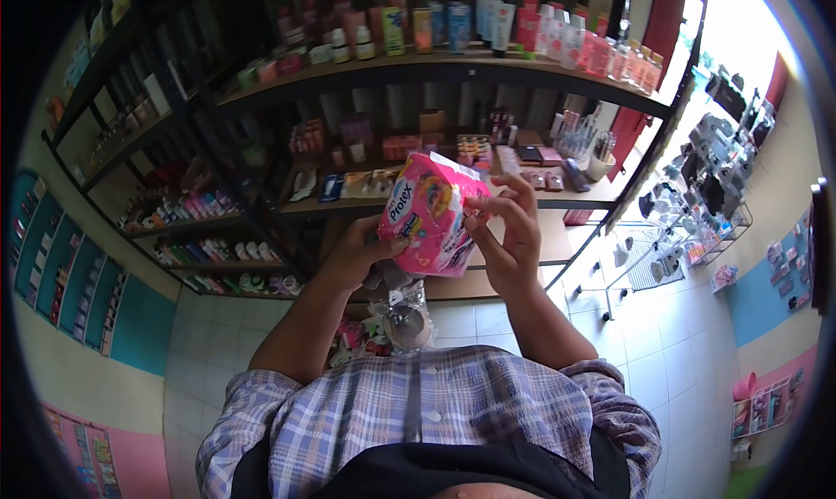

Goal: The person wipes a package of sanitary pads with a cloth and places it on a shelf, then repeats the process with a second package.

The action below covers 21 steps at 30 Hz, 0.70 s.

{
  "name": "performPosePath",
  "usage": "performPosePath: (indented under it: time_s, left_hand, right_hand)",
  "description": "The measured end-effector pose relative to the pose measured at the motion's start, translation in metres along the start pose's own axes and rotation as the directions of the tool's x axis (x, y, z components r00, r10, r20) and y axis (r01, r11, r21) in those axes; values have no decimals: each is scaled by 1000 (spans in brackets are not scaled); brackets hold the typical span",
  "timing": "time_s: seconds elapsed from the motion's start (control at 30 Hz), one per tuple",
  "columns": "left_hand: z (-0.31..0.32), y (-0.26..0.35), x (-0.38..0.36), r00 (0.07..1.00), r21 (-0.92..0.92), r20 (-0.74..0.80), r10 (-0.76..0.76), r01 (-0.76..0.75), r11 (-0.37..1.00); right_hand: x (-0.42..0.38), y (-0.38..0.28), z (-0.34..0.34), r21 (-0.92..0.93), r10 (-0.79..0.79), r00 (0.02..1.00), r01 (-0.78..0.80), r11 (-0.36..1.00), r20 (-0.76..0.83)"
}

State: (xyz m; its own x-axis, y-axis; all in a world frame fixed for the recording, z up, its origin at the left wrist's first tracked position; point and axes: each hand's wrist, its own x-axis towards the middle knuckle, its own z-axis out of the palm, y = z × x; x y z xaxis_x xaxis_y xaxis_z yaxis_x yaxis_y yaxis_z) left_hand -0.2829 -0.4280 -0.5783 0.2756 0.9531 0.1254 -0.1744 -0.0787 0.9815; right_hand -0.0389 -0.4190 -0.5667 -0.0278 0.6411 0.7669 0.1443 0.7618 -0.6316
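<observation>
A bright pink sanitary pad pack (428, 229) with "Protex" printed on it is held up in front of my chest, tilted. My left hand (355, 253) grips its lower left side, with the thumb over the front and the other fingers hidden behind. On the opposite side, my right hand (514, 238) has thumb and fingertips on the pack's right edge, the fingers bent. A whitish flap (453, 165) shows along the pack's top edge. Below the pack, a clear plastic-wrapped item with a round pale part (407, 325) is partly visible near my shirt.
Ahead stand dark shelves (453, 74) holding bottles, tubes (502, 29) and small cosmetics. A brush holder (601, 165) is on the middle shelf's right. More bottles (196, 210) fill shelves to the left. A wheeled rack (644, 264) stands right, on the tiled floor.
</observation>
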Motion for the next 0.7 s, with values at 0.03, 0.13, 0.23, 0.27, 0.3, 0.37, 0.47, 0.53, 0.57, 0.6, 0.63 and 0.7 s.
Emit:
performPosePath:
  time_s: [0.03,0.13,0.23,0.27,0.3,0.37,0.47,0.53,0.57,0.6,0.63,0.7]
  left_hand:
    - [12,-5,12,994,-121,84,-75,85,989]
    - [48,-16,39,957,-236,268,-112,178,955]
    - [75,-23,60,921,-211,382,-78,170,963]
    - [81,-26,66,910,-175,409,-73,157,972]
    - [87,-27,70,912,-205,405,-68,162,965]
    - [92,-27,82,888,-107,446,-110,175,979]
    - [101,-17,90,918,-209,389,-78,171,963]
    - [104,-2,98,957,-209,274,-95,156,965]
    - [102,0,101,989,-242,138,-44,77,967]
    - [98,1,105,1000,-269,0,8,-8,963]
    - [92,3,108,999,-252,-4,43,-43,967]
    - [78,4,116,912,267,-111,395,-355,896]
  right_hand:
    - [8,2,-24,-181,-148,989,150,972,21]
    - [25,-3,-79,-33,-63,990,68,997,130]
    - [36,-3,-111,400,193,926,-320,859,326]
    - [43,5,-120,395,155,888,-341,853,433]
    - [45,2,-125,404,231,816,-483,777,530]
    - [49,16,-130,359,293,786,-534,765,545]
    - [59,27,-135,429,325,784,-577,695,529]
    - [68,40,-128,479,324,841,-520,707,434]
    - [76,47,-124,489,336,857,-503,713,391]
    - [85,47,-116,531,341,869,-490,691,359]
    - [98,50,-109,550,355,874,-485,680,332]
    - [125,54,-82,510,349,899,-437,741,264]
